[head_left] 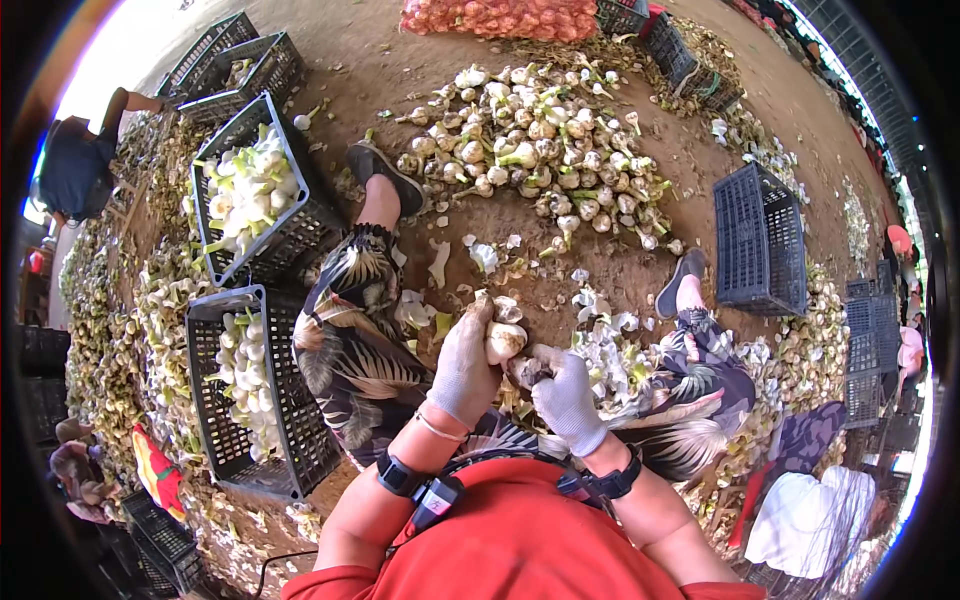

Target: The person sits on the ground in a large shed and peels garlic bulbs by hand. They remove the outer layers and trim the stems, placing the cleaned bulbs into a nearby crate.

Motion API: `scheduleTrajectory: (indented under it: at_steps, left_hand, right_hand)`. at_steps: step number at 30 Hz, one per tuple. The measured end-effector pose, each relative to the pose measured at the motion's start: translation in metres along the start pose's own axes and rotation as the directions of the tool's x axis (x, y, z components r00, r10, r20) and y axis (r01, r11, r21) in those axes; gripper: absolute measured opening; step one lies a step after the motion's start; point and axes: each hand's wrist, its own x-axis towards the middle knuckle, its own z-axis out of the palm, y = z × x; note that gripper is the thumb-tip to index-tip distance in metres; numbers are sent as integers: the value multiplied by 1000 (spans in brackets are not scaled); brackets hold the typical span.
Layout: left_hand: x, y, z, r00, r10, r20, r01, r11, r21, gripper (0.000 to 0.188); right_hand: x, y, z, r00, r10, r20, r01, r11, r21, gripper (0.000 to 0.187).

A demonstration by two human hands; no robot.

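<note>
My left hand [466, 368], in a pale glove, is closed around a garlic bulb [506, 343] in front of my lap. More garlic shows just above that bulb, by the left fingertips. My right hand [568, 396], also gloved, is closed with its thumb and fingers near the bulb's lower side. Something dark and soiled is at its fingertips; whether that is a stained glove tip or a root clump cannot be made out. Beyond my feet lies a heap of untrimmed garlic bulbs [530, 140]. Loose white skins [610, 365] are scattered between my legs.
To my left stand two black crates, one of cleaned garlic [250, 190], another part filled [245, 385]. A black crate [760, 240] rests at the right. A red net sack [500, 18] lies at the far side. Another person [75, 165] bends at the far left.
</note>
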Motion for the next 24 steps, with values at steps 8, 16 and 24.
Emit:
scheduleTrajectory:
  at_steps: [8, 16, 24]
  left_hand:
    - [-26, 12, 7, 862, 383, 331, -500, 536, 680, 35]
    - [-11, 16, -9, 817, 386, 429, -527, 196, 827, 38]
    - [-15, 12, 9, 982, 186, 17, -180, 920, 349, 25]
  right_hand:
    - [-1, 73, -23, 998, 64, 1, -60, 938, -341, 12]
    - [0, 8, -35, 957, 211, 199, -263, 919, 293, 23]
    - [10, 16, -8, 970, 232, 73, -243, 937, 253, 29]
